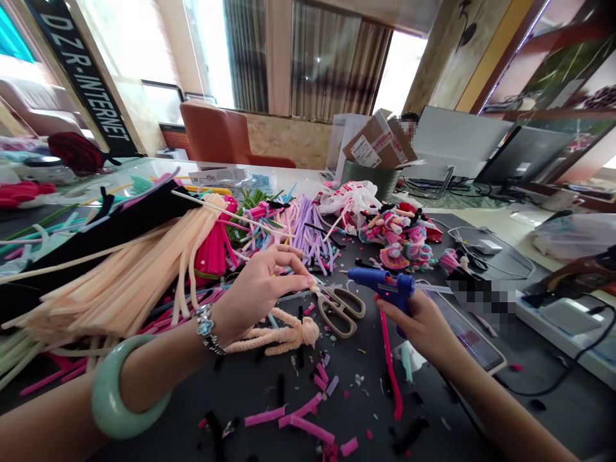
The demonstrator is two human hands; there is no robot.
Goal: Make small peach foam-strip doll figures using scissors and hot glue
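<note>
My right hand (423, 324) is wrapped round the handle of a blue glue gun (380, 280), whose nozzle points left. Thumb and fingers pinched, my left hand (269, 285) is above the table; a tiny pale bit shows at its fingertips, too small to name. Just beyond those fingertips lie scissors (339, 310) with beige handles. Beneath the left hand rests a peach figure of coiled pipe cleaners (289, 335). A red-pink pipe cleaner (391, 372) lies below the glue gun.
Bundled peach pipe cleaners (129, 276) cover the left side, with purple ones (310, 228) farther back. Small finished dolls (399, 234) are heaped behind the glue gun. Pink offcuts (301, 410) litter the front. A phone (469, 333) and a power strip (568, 327) lie right.
</note>
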